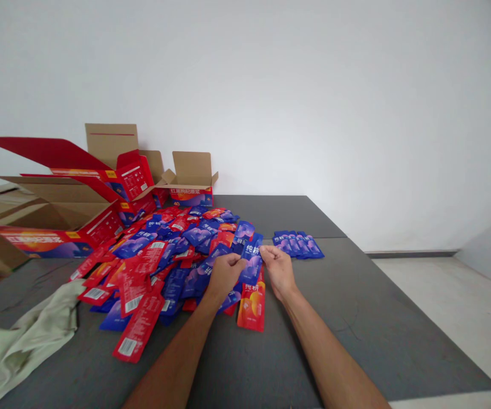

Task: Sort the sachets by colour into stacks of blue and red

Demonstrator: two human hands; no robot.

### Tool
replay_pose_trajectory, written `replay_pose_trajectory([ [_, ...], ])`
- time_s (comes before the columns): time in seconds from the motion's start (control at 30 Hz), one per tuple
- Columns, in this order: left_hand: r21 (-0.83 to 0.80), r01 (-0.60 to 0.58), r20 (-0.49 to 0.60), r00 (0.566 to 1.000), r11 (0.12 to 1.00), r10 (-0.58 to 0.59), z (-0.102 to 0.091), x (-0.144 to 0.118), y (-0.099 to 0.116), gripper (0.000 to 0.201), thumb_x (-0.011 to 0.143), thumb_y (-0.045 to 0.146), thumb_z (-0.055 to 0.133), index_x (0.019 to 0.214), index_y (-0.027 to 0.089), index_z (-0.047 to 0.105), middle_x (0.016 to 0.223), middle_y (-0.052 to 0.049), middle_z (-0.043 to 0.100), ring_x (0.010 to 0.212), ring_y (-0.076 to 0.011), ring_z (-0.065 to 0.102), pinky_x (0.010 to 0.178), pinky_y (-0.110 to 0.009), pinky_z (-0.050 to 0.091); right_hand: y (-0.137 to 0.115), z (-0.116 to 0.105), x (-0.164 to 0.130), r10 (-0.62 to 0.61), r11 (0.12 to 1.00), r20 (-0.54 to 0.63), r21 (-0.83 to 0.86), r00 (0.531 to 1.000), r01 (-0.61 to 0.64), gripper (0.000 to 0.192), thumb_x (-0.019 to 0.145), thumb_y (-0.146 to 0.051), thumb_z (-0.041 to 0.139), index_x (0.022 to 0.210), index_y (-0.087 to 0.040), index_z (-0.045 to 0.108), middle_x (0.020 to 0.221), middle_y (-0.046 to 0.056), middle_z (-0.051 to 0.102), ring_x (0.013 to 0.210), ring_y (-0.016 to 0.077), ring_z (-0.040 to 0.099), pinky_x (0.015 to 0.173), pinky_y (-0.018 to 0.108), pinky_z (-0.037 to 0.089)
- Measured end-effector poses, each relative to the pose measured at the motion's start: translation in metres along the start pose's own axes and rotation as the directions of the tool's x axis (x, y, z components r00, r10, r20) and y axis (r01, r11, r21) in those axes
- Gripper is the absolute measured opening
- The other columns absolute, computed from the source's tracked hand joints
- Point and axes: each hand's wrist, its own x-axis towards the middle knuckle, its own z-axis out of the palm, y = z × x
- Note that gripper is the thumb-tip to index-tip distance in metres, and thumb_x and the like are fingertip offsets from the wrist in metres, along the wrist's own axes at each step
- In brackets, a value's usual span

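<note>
Between my two hands is a blue sachet [252, 262], its printed front facing me. My left hand [227, 276] is closed on its left edge, and my right hand [278, 267] pinches its upper right edge. Just below it, an orange-red sachet [252, 309] lies face up on the table. To the left spreads a heap of loose red and blue sachets [177, 250], partly hidden by my left hand and forearm. Beyond my right hand, several blue sachets [299, 244] lie in an overlapping row.
Open printed cartons [36, 238] stand at the left of the dark table [356, 318], with another open carton [192, 196] at the back. A pale green cloth [36, 341] lies crumpled at the front left. Behind the table rises a white wall [313, 102].
</note>
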Motion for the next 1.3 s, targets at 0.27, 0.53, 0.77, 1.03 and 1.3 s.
replay_pose_trajectory([
  [0.27,-0.108,0.033,-0.031,0.999,0.994,-0.037,0.004,0.000,-0.001,0.026,0.079,0.038,0.063,0.067,0.015,0.063,0.061,0.003,0.058,0.053,-0.0089,0.045,0.051,-0.020,0.032,0.002,0.001,-0.003,0.005,0.993,0.013,-0.115,1.000,-0.003,0.044,0.078,-0.062,0.067,0.090,-0.019,0.063,0.062,-0.001,0.064,0.052,0.0140,0.054,0.049,0.024,0.044],
  [0.53,-0.370,0.205,-0.046,0.970,0.906,-0.238,0.008,0.003,-0.005,0.032,0.075,0.036,0.067,0.097,0.013,0.067,0.056,0.006,0.050,0.044,-0.0058,0.040,0.043,-0.017,0.030,0.017,-0.001,-0.001,-0.146,0.888,-0.031,-0.444,0.989,0.117,0.029,0.084,-0.045,0.060,0.101,-0.021,0.059,0.080,0.002,0.071,0.064,0.0163,0.062,0.061,0.027,0.048],
  [0.77,-0.402,0.214,-0.054,0.965,0.890,-0.257,0.011,0.005,-0.007,0.048,0.070,0.031,0.072,0.113,0.011,0.067,0.061,0.003,0.059,0.047,-0.0070,0.048,0.046,-0.018,0.038,0.018,0.013,-0.019,-0.353,0.531,0.156,-0.779,0.922,0.335,0.047,0.081,-0.034,0.062,0.125,-0.017,0.058,0.129,0.015,0.058,0.120,0.0285,0.053,0.104,0.042,0.043],
  [1.03,-0.461,0.241,0.069,0.969,0.854,-0.236,0.015,0.005,-0.012,0.056,0.076,0.033,0.071,0.128,0.014,0.062,0.077,-0.002,0.069,0.055,-0.0078,0.057,0.051,-0.018,0.042,0.026,0.010,-0.015,-0.350,0.445,0.139,-0.845,0.926,0.295,0.058,0.080,-0.031,0.062,0.136,-0.016,0.054,0.140,0.017,0.050,0.128,0.0329,0.045,0.106,0.048,0.039],
  [1.3,-0.510,0.257,0.107,0.966,0.821,-0.235,0.022,0.003,-0.019,0.049,0.082,0.026,0.068,0.129,0.013,0.059,0.131,-0.018,0.064,0.112,-0.0228,0.066,0.097,-0.037,0.054,0.032,-0.003,0.001,-0.406,0.389,0.110,-0.878,0.907,0.280,0.051,0.087,-0.034,0.056,0.133,-0.011,0.056,0.137,0.018,0.055,0.128,0.0301,0.046,0.109,0.044,0.036],
])
